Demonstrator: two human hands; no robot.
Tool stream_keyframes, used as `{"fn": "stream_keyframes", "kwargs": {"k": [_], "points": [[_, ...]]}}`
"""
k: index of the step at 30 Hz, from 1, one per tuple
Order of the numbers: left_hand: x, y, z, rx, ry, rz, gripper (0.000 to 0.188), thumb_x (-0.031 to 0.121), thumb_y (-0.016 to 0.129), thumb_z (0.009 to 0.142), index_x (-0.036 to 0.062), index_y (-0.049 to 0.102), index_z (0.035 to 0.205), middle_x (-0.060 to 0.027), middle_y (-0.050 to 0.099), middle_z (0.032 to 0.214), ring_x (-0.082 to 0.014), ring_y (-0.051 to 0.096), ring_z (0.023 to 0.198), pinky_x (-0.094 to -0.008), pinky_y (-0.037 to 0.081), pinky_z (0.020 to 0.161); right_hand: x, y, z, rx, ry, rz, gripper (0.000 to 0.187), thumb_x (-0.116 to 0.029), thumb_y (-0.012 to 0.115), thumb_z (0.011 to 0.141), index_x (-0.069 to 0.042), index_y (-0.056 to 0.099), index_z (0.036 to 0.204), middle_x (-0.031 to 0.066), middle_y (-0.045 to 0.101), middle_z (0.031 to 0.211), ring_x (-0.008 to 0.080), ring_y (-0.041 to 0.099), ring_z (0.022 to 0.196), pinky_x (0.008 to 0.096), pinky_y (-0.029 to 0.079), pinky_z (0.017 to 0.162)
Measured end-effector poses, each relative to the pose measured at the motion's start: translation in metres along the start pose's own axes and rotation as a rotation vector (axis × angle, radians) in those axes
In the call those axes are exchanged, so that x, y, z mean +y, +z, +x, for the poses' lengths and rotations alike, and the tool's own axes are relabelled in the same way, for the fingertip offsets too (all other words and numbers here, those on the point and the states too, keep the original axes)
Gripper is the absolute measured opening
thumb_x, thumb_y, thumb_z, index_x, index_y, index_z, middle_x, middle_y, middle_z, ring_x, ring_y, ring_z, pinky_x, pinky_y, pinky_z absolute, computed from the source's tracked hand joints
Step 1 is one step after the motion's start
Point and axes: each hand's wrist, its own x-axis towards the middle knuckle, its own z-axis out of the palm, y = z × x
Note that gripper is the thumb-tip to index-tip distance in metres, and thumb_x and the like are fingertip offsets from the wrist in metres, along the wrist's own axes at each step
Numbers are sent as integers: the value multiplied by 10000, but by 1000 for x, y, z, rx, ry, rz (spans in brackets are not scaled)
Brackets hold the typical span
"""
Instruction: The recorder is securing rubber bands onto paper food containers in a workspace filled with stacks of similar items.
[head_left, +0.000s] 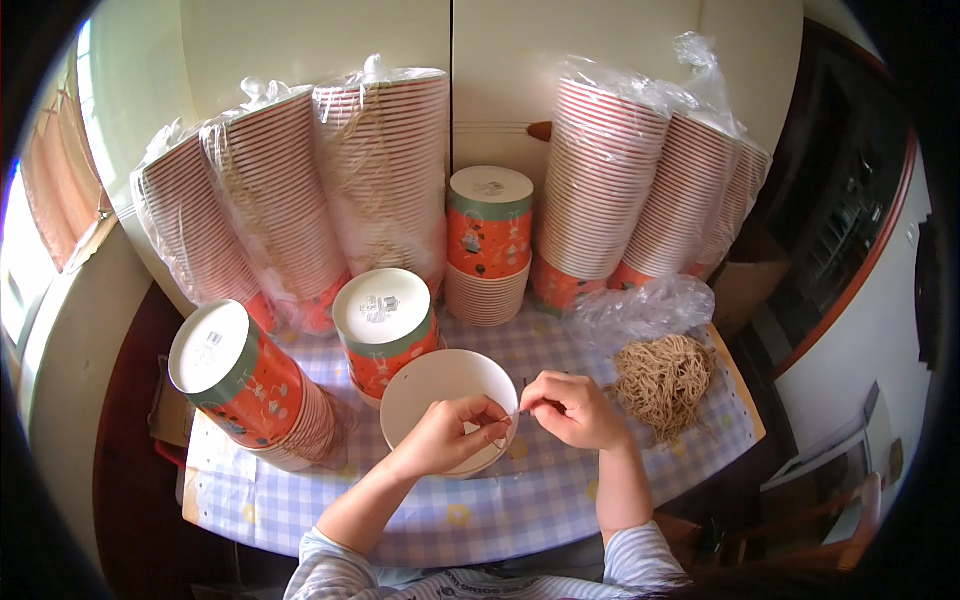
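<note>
Above the right side of a white-lined paper bucket (425,395), its mouth facing up, my two hands come close together. My left hand (455,435) is closed in a pinch on a thin cord (513,414). The other end of that short stretch of cord is pinched by the fingertips of my right hand (575,412), just beyond the bucket's rim. Much of the cord is hidden by my fingers. To the right of my right hand lies a tangled heap of tan cords (665,385).
Upside-down orange-and-green paper bucket stacks stand at the left (265,385), behind the open bucket (383,345) and at the back (490,235). Tall plastic-wrapped bucket stacks (385,170) line the rear. Crumpled clear plastic (645,310) lies behind the heap on the checked tablecloth (440,520).
</note>
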Motion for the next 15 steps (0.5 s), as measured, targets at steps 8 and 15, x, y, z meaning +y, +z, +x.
{"fn": "stream_keyframes", "kwargs": {"k": [8, 15], "points": [[2, -14, 0, -107, -35, -18, 89, 65, 578, 840, -1, 572, 901, -52, 630, 835, -116, 583, 805, -247, 452, 729, -12, 1, 1, -92, 120, -156, 122, -23, 580, 739, -75, 648, 826, 36, 599, 844, 191, 595, 644, 288, 478, 555], [-1, -15, 2, -128, -3, -87, 81, 82, 566, 845, 10, 568, 883, -50, 628, 827, -124, 578, 792, -259, 451, 724, -4, 8, 1, -126, 15, -317, 78, -135, 650, 729, -83, 643, 787, 21, 598, 824, 198, 603, 686, 309, 492, 596]]}}
